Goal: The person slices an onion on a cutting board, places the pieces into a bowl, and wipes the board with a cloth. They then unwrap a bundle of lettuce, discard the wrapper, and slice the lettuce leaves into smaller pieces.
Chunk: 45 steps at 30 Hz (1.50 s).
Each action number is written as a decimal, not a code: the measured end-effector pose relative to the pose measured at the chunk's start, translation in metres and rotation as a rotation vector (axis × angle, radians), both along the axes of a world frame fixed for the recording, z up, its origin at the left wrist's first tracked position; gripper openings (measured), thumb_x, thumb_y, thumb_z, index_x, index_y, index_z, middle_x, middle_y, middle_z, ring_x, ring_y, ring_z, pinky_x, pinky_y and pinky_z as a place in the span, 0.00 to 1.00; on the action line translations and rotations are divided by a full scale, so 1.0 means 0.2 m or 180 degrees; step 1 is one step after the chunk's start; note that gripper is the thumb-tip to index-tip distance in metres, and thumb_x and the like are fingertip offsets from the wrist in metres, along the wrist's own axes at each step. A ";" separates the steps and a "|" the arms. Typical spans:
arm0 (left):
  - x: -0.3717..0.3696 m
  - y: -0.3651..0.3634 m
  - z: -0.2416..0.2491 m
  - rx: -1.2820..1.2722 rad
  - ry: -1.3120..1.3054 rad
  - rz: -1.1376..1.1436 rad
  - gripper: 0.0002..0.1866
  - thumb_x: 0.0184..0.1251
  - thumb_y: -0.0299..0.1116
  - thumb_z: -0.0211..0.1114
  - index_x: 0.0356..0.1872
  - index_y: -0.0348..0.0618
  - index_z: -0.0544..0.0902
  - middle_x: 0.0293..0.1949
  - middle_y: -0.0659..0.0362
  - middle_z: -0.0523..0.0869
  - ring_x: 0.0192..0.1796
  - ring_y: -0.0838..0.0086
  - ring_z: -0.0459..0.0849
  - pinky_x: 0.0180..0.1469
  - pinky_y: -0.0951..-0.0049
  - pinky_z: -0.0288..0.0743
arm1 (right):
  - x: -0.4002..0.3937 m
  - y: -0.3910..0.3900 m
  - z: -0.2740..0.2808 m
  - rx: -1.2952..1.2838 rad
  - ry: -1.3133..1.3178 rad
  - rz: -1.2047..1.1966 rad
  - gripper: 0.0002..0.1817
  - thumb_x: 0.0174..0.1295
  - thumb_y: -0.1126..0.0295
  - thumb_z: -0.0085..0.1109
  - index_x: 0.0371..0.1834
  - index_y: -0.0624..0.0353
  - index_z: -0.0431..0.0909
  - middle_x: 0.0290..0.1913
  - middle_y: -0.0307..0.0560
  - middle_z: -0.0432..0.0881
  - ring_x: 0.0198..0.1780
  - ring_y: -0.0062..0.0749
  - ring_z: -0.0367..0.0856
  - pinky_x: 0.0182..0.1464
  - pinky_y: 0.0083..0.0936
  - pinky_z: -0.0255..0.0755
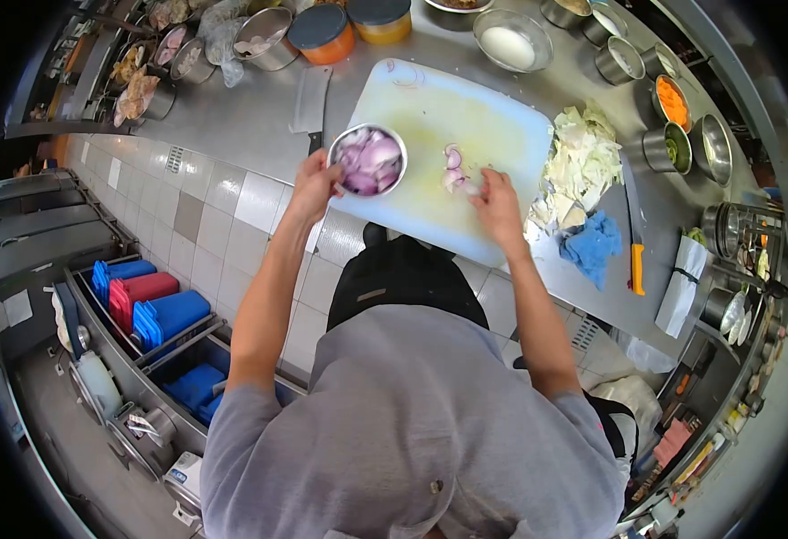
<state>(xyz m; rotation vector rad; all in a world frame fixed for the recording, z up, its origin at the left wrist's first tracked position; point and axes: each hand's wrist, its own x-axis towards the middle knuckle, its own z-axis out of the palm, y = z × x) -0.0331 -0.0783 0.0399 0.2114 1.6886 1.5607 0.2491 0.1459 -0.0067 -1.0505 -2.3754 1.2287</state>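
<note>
My left hand (pixel 315 186) grips the rim of a round metal bowl (pixel 402 169), held tilted over the left part of the cutting board (pixel 502 126). Cut red onion pieces (pixel 371 157) fill the bowl. On the board, a few loose red onion slices (pixel 453 166) lie near the middle. Just right of them, my right hand (pixel 499 207) has its thumb and fingers curled around a pale, blurred onion piece (pixel 474 189). A cleaver (pixel 311 99) rests on the steel counter behind the bowl, its dark handle partly hidden.
Leafy cabbage scraps (pixel 587 157) and a blue cloth (pixel 593 247) lie at the board's right side. Beyond them is a knife with a yellow handle (pixel 637 269). Several metal bowls line the back right, including one with orange pieces (pixel 672 103). Lidded tubs (pixel 320 34) stand behind.
</note>
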 end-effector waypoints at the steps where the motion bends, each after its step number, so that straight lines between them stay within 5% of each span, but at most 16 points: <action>1: 0.07 -0.12 0.03 0.0002 -0.0129 0.0080 0.10 0.59 0.17 0.62 0.29 0.47 0.72 0.28 0.61 0.81 0.25 0.76 0.80 0.23 0.76 0.75 | -0.07 -0.02 0.00 0.0062 0.0221 0.0086 0.27 0.58 0.81 0.72 0.63 0.64 0.79 0.50 0.56 0.81 0.45 0.46 0.84 0.50 0.37 0.82; 4: 0.36 -0.38 0.22 -0.0229 -0.0339 0.0410 0.11 0.53 0.15 0.60 0.31 0.46 0.73 0.28 0.62 0.82 0.24 0.80 0.81 0.20 0.79 0.73 | -0.23 -0.02 -0.02 0.0006 0.0664 0.0282 0.24 0.61 0.79 0.72 0.62 0.63 0.80 0.46 0.55 0.82 0.44 0.46 0.84 0.51 0.40 0.82; 5: 0.44 -0.49 0.21 -0.0279 -0.0370 0.0447 0.11 0.53 0.15 0.60 0.30 0.46 0.73 0.27 0.63 0.82 0.22 0.81 0.80 0.18 0.80 0.72 | -0.26 0.00 0.06 -0.0103 0.0226 0.0297 0.25 0.63 0.74 0.72 0.65 0.59 0.80 0.56 0.57 0.82 0.54 0.51 0.83 0.61 0.42 0.78; 8: 0.65 -0.72 0.15 -0.0330 -0.0512 0.0562 0.11 0.53 0.15 0.60 0.29 0.47 0.73 0.25 0.64 0.81 0.19 0.82 0.78 0.15 0.80 0.69 | -0.34 0.04 0.01 0.1077 0.0768 0.0342 0.27 0.67 0.66 0.71 0.69 0.56 0.79 0.70 0.58 0.77 0.70 0.58 0.75 0.72 0.43 0.70; 9: 0.72 -0.75 0.11 -0.0306 -0.0678 0.0626 0.12 0.54 0.15 0.59 0.28 0.48 0.72 0.24 0.64 0.80 0.20 0.82 0.78 0.15 0.81 0.68 | -0.35 0.05 0.03 0.0698 0.0364 0.0542 0.30 0.68 0.60 0.70 0.73 0.55 0.77 0.80 0.57 0.69 0.80 0.61 0.63 0.79 0.45 0.62; 12: 0.86 -0.77 -0.13 -0.0239 -0.0920 0.0786 0.14 0.54 0.14 0.60 0.27 0.49 0.70 0.21 0.66 0.76 0.18 0.81 0.72 0.16 0.78 0.65 | -0.39 -0.05 0.09 0.1352 -0.0602 0.0986 0.33 0.66 0.55 0.71 0.72 0.55 0.78 0.78 0.58 0.71 0.80 0.62 0.63 0.79 0.56 0.59; 15: 0.94 -0.71 -0.49 -0.0306 -0.0898 0.0926 0.14 0.53 0.15 0.62 0.24 0.50 0.69 0.21 0.65 0.75 0.18 0.80 0.72 0.17 0.77 0.65 | -0.37 -0.14 0.04 0.1747 -0.0205 0.0790 0.26 0.67 0.60 0.69 0.66 0.58 0.81 0.73 0.58 0.75 0.75 0.62 0.69 0.76 0.52 0.65; 19: 0.95 -0.49 -0.71 -0.0202 -0.0723 0.0794 0.13 0.53 0.16 0.62 0.23 0.48 0.69 0.21 0.61 0.76 0.19 0.75 0.73 0.17 0.73 0.67 | -0.32 -0.26 -0.01 0.1691 -0.0047 0.0446 0.13 0.69 0.72 0.61 0.55 0.61 0.83 0.60 0.56 0.81 0.64 0.58 0.76 0.65 0.47 0.76; 23: 0.97 -0.33 -0.83 -0.0037 -0.0732 0.0863 0.12 0.54 0.17 0.62 0.23 0.47 0.69 0.21 0.58 0.76 0.19 0.73 0.74 0.17 0.70 0.68 | -0.20 -0.48 0.02 0.1760 -0.0104 0.0304 0.12 0.65 0.80 0.57 0.51 0.63 0.82 0.54 0.56 0.82 0.59 0.57 0.78 0.59 0.45 0.79; 29: 0.98 -0.29 -0.77 0.0134 -0.0829 0.0733 0.12 0.57 0.18 0.62 0.23 0.46 0.69 0.21 0.59 0.76 0.19 0.74 0.74 0.17 0.70 0.69 | 0.05 -0.85 0.02 0.1405 -0.0030 0.0352 0.19 0.63 0.81 0.59 0.58 0.64 0.82 0.62 0.63 0.81 0.64 0.63 0.76 0.66 0.47 0.75; 36: 1.04 -0.33 -0.82 0.0142 -0.0788 0.0518 0.13 0.53 0.19 0.64 0.24 0.47 0.68 0.22 0.61 0.75 0.21 0.76 0.74 0.18 0.71 0.71 | 0.17 -0.84 0.04 0.0608 0.0606 -0.0416 0.15 0.68 0.82 0.55 0.56 0.66 0.83 0.57 0.64 0.85 0.58 0.63 0.83 0.64 0.48 0.77; 37: 1.05 -0.34 -0.83 0.0139 -0.0757 0.0489 0.13 0.53 0.19 0.64 0.24 0.48 0.68 0.23 0.62 0.75 0.21 0.76 0.74 0.18 0.71 0.71 | 0.18 -0.81 0.07 0.0649 0.0568 -0.0388 0.21 0.57 0.87 0.54 0.54 0.66 0.84 0.58 0.62 0.85 0.57 0.59 0.84 0.63 0.42 0.78; 40: 1.04 -0.39 -0.79 0.0176 -0.0533 0.0240 0.14 0.54 0.20 0.64 0.24 0.49 0.67 0.23 0.62 0.75 0.22 0.76 0.74 0.19 0.72 0.71 | 0.22 -0.77 -0.01 0.1679 0.0831 0.0649 0.22 0.53 0.87 0.54 0.52 0.66 0.84 0.55 0.60 0.85 0.56 0.56 0.84 0.60 0.42 0.78; 41: 1.04 -0.41 -0.77 0.0138 -0.0457 0.0181 0.14 0.54 0.20 0.64 0.24 0.49 0.67 0.23 0.62 0.75 0.22 0.76 0.74 0.19 0.72 0.71 | 0.27 -0.77 -0.03 0.1224 0.0845 0.0946 0.18 0.59 0.84 0.55 0.53 0.66 0.84 0.56 0.60 0.85 0.56 0.59 0.84 0.59 0.44 0.78; 44: 1.11 -0.48 -0.66 0.0019 -0.0490 0.0022 0.14 0.56 0.20 0.63 0.25 0.50 0.67 0.23 0.63 0.74 0.23 0.78 0.74 0.20 0.73 0.71 | 0.42 -0.85 0.08 0.0287 0.0735 -0.0003 0.15 0.66 0.79 0.57 0.55 0.64 0.84 0.59 0.61 0.84 0.56 0.62 0.83 0.60 0.47 0.78; 45: 1.15 -0.50 -0.62 -0.0025 -0.0656 -0.0003 0.14 0.56 0.20 0.63 0.25 0.51 0.67 0.23 0.63 0.74 0.24 0.78 0.74 0.20 0.73 0.72 | 0.52 -0.86 0.05 0.0511 0.0627 -0.0441 0.14 0.75 0.73 0.56 0.60 0.64 0.82 0.50 0.62 0.87 0.47 0.53 0.89 0.53 0.43 0.81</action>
